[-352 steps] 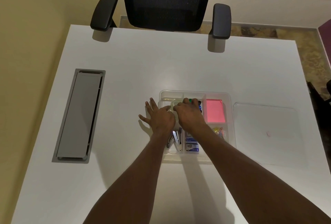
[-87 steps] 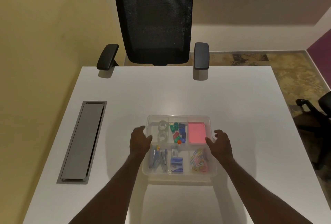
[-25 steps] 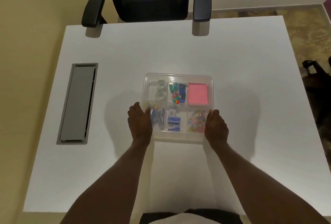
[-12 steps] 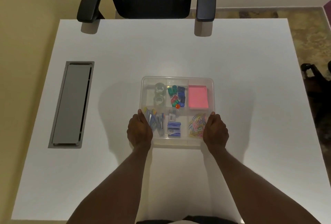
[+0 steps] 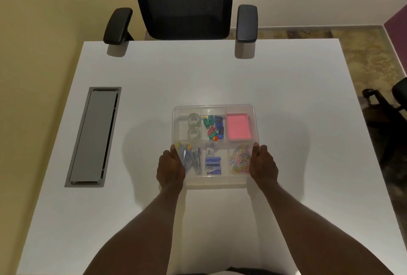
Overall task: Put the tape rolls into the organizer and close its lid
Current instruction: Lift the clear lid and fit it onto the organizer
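The clear plastic organizer (image 5: 214, 108) sits on the white table with its transparent lid lying over it. Two clear tape rolls (image 5: 194, 125) lie one behind the other in its far-left compartment. My left hand (image 5: 170, 168) presses against the organizer's near-left edge, fingers together along the side. My right hand (image 5: 262, 167) holds the near-right edge the same way. Through the lid I see coloured clips, a pink note pad (image 5: 238, 126), staplers, staple boxes and paper clips.
The white table (image 5: 286, 103) carries a grey cable hatch (image 5: 93, 137) at the left. A black office chair (image 5: 182, 4) stands at the far edge. Another chair's base (image 5: 387, 107) shows on the floor at the right.
The lid, once lying to the right of the organizer, now covers it. Over the last second my hands have stayed on the near corners; only the camera's view shifted.
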Demonstrator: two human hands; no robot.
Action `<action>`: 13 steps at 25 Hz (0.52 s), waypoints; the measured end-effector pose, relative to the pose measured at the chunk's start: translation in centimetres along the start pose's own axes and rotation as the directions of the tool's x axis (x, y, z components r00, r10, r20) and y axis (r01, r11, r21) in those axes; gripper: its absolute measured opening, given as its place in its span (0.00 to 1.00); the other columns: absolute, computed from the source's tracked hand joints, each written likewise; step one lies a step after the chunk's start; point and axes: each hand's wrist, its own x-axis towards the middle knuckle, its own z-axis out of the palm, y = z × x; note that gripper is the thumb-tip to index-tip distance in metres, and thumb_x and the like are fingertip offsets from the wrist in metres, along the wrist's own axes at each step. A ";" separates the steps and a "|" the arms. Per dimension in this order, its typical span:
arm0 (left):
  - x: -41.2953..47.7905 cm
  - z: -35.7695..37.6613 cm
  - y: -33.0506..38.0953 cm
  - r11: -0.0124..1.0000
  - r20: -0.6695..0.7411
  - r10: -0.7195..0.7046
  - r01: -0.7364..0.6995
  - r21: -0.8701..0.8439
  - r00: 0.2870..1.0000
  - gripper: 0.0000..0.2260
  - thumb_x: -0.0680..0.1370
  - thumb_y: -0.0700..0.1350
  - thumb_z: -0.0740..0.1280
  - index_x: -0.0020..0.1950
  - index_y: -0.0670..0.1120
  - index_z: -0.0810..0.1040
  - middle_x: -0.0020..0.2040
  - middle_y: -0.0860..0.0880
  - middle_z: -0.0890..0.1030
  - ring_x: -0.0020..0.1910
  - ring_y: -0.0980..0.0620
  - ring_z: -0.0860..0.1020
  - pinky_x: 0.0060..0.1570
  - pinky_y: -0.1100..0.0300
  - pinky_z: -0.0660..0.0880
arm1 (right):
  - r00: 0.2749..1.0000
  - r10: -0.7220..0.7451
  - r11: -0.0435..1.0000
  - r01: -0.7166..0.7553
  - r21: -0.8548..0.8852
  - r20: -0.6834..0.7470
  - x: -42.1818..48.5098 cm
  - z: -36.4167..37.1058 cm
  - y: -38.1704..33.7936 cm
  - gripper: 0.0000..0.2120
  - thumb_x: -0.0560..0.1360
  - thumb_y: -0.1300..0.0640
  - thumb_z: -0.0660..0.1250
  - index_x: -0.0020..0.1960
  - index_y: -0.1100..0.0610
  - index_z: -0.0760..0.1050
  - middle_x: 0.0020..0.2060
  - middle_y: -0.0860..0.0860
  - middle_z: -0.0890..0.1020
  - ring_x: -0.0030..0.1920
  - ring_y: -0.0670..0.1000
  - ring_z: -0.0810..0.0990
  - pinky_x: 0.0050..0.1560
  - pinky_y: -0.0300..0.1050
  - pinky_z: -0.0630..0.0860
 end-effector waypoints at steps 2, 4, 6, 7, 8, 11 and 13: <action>-0.2 -0.9 0.2 0.987 -0.065 0.088 -0.078 0.141 0.994 0.23 0.88 0.55 0.53 0.65 0.39 0.77 0.62 0.38 0.80 0.63 0.36 0.79 0.61 0.42 0.78 | 0.992 -0.046 0.997 0.038 -0.071 -0.115 -1.0 -0.9 -0.2 0.19 0.84 0.46 0.54 0.57 0.61 0.72 0.51 0.61 0.79 0.54 0.64 0.79 0.48 0.53 0.75; -1.3 -1.9 0.2 0.948 -0.134 0.244 -0.207 0.242 0.960 0.20 0.88 0.51 0.58 0.72 0.38 0.75 0.71 0.37 0.77 0.71 0.37 0.76 0.69 0.41 0.74 | 0.967 -0.106 0.987 0.074 -0.145 -0.230 -2.7 -1.7 -0.5 0.16 0.83 0.51 0.59 0.61 0.63 0.73 0.56 0.62 0.78 0.59 0.64 0.77 0.55 0.57 0.76; -2.9 -2.4 0.2 0.882 -0.134 0.430 -0.383 0.275 0.893 0.21 0.86 0.49 0.62 0.76 0.39 0.73 0.76 0.38 0.74 0.77 0.38 0.72 0.78 0.41 0.69 | 0.951 -0.203 0.970 0.163 -0.181 -0.231 -4.5 -2.0 -1.0 0.17 0.82 0.53 0.61 0.65 0.63 0.73 0.62 0.61 0.77 0.63 0.62 0.75 0.60 0.58 0.76; -3.9 -2.4 0.2 0.836 -0.091 0.515 -0.475 0.275 0.853 0.22 0.86 0.49 0.63 0.77 0.40 0.72 0.78 0.38 0.72 0.80 0.38 0.70 0.81 0.41 0.65 | 0.938 -0.281 0.950 0.242 -0.197 -0.202 -5.6 -2.0 -1.2 0.18 0.81 0.53 0.62 0.67 0.62 0.72 0.65 0.61 0.76 0.65 0.62 0.75 0.62 0.57 0.75; -4.9 -2.2 0.2 0.788 -0.029 0.583 -0.557 0.264 0.812 0.23 0.86 0.50 0.63 0.79 0.41 0.71 0.80 0.39 0.70 0.82 0.39 0.68 0.82 0.41 0.62 | 0.914 -0.365 0.923 0.329 -0.201 -0.176 -6.7 -1.7 -1.4 0.20 0.81 0.53 0.63 0.69 0.62 0.72 0.67 0.61 0.76 0.67 0.62 0.75 0.65 0.57 0.75; -7.6 -0.8 0.4 0.700 0.149 0.666 -0.682 0.213 0.731 0.26 0.88 0.53 0.60 0.85 0.47 0.63 0.86 0.44 0.58 0.87 0.43 0.54 0.85 0.42 0.53 | 0.834 -0.542 0.837 0.525 -0.155 -0.105 -10.0 -0.7 -2.1 0.26 0.81 0.52 0.66 0.76 0.60 0.67 0.73 0.60 0.72 0.74 0.61 0.71 0.73 0.57 0.70; -8.9 0.2 0.0 0.693 0.240 0.643 -0.686 0.221 0.727 0.28 0.88 0.59 0.52 0.87 0.53 0.53 0.87 0.49 0.47 0.86 0.46 0.42 0.87 0.42 0.45 | 0.807 -0.590 0.800 0.587 -0.126 0.014 -11.3 0.0 -2.5 0.30 0.81 0.50 0.65 0.79 0.57 0.61 0.78 0.57 0.65 0.79 0.58 0.62 0.78 0.56 0.59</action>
